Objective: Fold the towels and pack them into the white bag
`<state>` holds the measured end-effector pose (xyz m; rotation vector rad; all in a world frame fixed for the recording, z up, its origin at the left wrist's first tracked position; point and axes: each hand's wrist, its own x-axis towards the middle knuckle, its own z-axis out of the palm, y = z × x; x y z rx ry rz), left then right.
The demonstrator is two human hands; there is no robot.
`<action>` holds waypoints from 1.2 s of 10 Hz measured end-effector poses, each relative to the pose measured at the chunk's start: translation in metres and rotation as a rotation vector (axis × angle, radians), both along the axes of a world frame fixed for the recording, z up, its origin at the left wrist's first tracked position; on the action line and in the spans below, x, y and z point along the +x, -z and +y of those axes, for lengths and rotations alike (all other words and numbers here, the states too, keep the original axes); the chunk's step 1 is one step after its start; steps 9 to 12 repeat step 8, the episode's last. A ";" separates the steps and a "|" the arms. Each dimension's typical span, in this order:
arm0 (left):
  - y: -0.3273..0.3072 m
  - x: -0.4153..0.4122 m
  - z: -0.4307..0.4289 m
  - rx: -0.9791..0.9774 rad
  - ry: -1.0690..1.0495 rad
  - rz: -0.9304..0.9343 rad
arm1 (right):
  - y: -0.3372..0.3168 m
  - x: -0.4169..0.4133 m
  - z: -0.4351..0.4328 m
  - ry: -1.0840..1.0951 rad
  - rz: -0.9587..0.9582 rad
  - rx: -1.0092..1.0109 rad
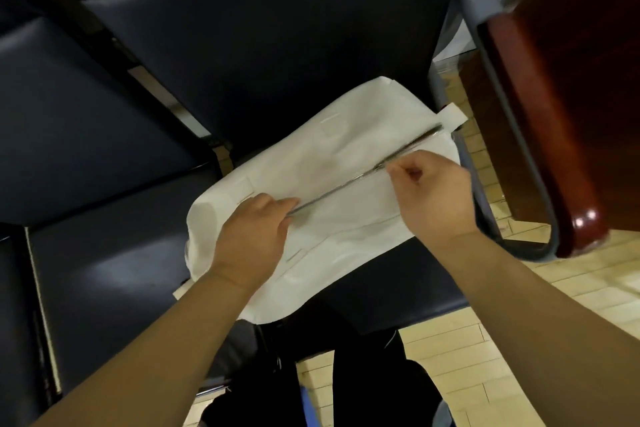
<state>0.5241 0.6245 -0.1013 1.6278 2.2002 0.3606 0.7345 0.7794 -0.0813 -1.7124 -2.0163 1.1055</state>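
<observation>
Head view: left fingers (277, 205) hold white bag (353, 135), right fingers (403, 167) pinch its zipper (346, 185).

The white bag (346, 156) fills most of the dark seat (114, 274); the left hand (252, 236) and right hand (433, 194) occupy its top. Bare cushion lies open on the left. The backrest (277, 28) rises close behind, and the wooden armrest (554, 97) crowds the bag's right end, possibly touching it.
</observation>
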 end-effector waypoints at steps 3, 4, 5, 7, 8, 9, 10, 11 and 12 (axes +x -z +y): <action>0.001 0.054 0.086 0.024 0.042 -0.080 | 0.000 0.025 0.032 -0.042 0.002 0.098; 0.001 0.049 0.074 0.000 0.060 -0.120 | -0.003 0.044 0.062 0.051 -0.044 0.144; -0.002 0.043 0.071 -0.039 0.049 -0.117 | -0.001 0.054 0.080 0.047 -0.102 0.154; -0.029 0.044 0.082 -0.203 -0.016 -0.121 | -0.022 0.047 0.081 -0.054 -0.188 0.143; -0.057 0.033 0.080 -0.254 -0.045 -0.061 | -0.048 0.036 0.081 -0.176 -0.230 0.154; -0.057 0.033 0.080 -0.254 -0.045 -0.061 | -0.048 0.036 0.081 -0.176 -0.230 0.154; -0.057 0.033 0.080 -0.254 -0.045 -0.061 | -0.048 0.036 0.081 -0.176 -0.230 0.154; -0.057 0.033 0.080 -0.254 -0.045 -0.061 | -0.048 0.036 0.081 -0.176 -0.230 0.154; -0.057 0.033 0.080 -0.254 -0.045 -0.061 | -0.048 0.036 0.081 -0.176 -0.230 0.154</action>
